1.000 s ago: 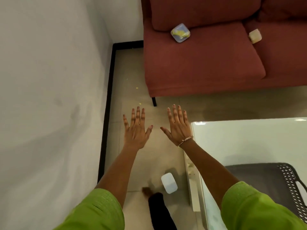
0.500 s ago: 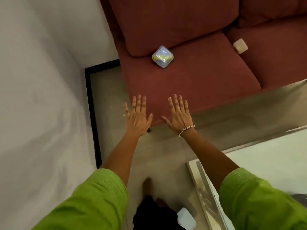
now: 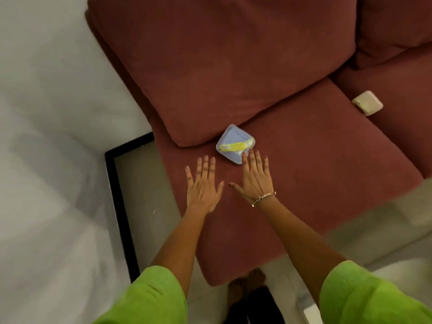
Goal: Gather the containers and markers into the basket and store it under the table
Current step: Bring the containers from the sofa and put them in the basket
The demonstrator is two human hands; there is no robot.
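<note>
You see a matt, nubby dark-red cloth sofa (image 3: 292,183), a translucent bluish plastic square container (image 3: 231,142) with slight sheen, a matt cream block (image 3: 367,103), and a shiny thin metal bangle (image 3: 264,198).

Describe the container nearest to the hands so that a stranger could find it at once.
Find the dark red sofa. On its seat, at the lower corner of the back cushion, lies a square container. It is translucent blue with yellow inside, unlike the beige container farther right.

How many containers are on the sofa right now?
2. A blue container with yellow contents lies on the seat cushion, just beyond the right hand; a small beige container sits on the next cushion. Others may be out of frame.
</note>
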